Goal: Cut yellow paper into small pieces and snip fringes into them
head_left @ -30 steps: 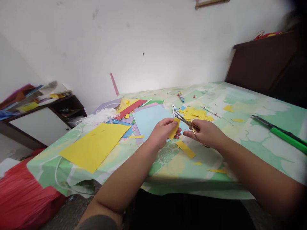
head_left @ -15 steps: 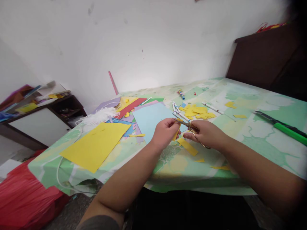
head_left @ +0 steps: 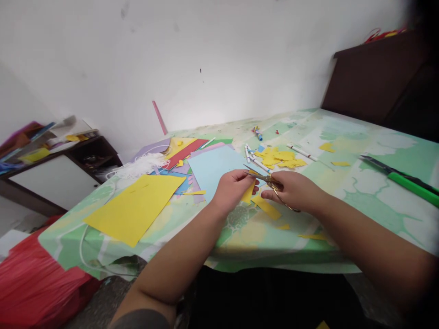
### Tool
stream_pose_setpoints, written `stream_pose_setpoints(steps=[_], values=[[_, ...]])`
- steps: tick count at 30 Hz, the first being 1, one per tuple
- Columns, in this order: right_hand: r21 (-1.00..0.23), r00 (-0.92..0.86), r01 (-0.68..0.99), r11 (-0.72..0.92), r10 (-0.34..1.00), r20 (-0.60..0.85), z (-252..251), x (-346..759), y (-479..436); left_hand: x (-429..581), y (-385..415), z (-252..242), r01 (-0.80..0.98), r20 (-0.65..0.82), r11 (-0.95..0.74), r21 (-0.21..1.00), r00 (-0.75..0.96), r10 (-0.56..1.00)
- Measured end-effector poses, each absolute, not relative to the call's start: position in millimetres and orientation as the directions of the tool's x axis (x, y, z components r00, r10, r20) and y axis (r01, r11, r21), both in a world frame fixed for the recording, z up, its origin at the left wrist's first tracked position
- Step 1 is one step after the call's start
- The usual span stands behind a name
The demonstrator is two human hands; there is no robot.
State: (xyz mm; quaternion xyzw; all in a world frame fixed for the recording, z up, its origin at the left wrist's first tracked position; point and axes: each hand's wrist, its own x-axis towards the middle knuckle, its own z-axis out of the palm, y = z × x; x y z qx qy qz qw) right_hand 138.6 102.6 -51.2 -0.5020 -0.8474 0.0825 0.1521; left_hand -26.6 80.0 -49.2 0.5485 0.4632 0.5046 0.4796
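My left hand (head_left: 234, 188) pinches a small piece of yellow paper (head_left: 247, 195) above the front of the table. Fingers of my right hand (head_left: 291, 188) are wrapped round gold-handled scissors (head_left: 269, 178), whose blades point left and meet the paper by my left fingertips. Just below and between the hands, a yellow paper strip (head_left: 268, 209) and smaller scraps lie on the cloth. Beyond the hands is a heap of cut yellow pieces (head_left: 279, 158), with white markers (head_left: 255, 160) beside it. A light blue sheet (head_left: 219, 165) lies partly behind my left hand.
A large yellow sheet (head_left: 135, 208) and white string (head_left: 140, 165) lie at the left, near a red strip (head_left: 187, 154). Larger green-handled scissors (head_left: 411, 185) rest at the right. A red plastic bag (head_left: 41, 278) is beside the table, and a dark cabinet (head_left: 370, 82) stands behind right.
The view has shifted slightly. The yellow paper in my left hand is tilted a little differently against the scissor blades. A bit of yellow now shows at the bottom edge, over my dark lap.
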Motion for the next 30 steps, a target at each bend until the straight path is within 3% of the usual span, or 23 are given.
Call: stream_pose_setpoints(steps=[8, 19, 30], values=[[-0.200, -0.433, 0.852, 0.483, 0.867, 0.247, -51.6, 142.1, 102.8, -26.6, 78.8, -48.2, 0.111, 0.169, -0.176, 0.978, 0.075, 0.983], [-0.345, -0.483, 0.782, 0.519, 0.855, 0.190, -54.3, 139.6, 100.1, -28.3, 73.4, -43.8, 0.217, 0.179, -0.188, 0.958, 0.061, 0.982], [-0.323, -0.445, 0.809, 0.491, 0.871, 0.208, -55.8, 140.6, 101.7, -28.6, 73.7, -44.6, 0.213, 0.132, -0.138, 0.967, 0.042, 0.990]])
